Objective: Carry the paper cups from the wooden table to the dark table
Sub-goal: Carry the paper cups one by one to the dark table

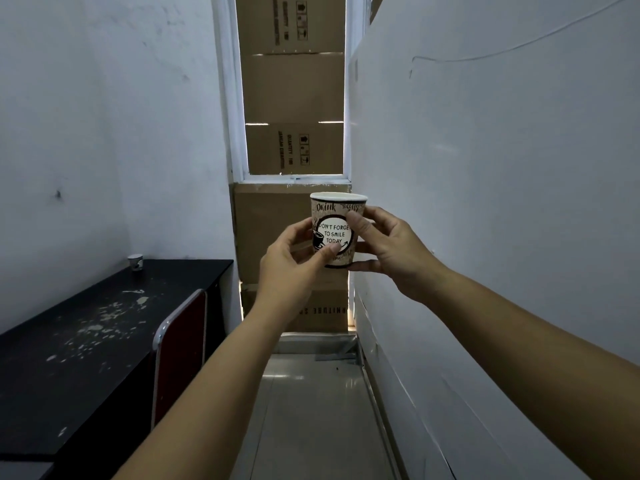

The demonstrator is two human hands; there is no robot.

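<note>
Head view puts you in a narrow passage, with white walls (502,168) close on both sides and a stack of cardboard boxes (294,98) filling the far end from the floor up past a white window frame (239,116). Along your left runs the dark counter (69,358), its top scuffed with pale flecks; a red chair (180,358) with a chrome edge stands tucked against its near side. Your two forearms reach forward into the middle of the passage. Your left hand (287,268) and your right hand (391,247) are both closed around one paper cup (337,230), which stands upright in the air between them, well above the floor and off to the right of the counter, not touching it. Your left thumb lies across the cup's lower front, and your right fingertips (355,220) press its upper side. Far back on the counter, near the wall, sits a small pale cup-like object (135,262), too small to identify.
</note>
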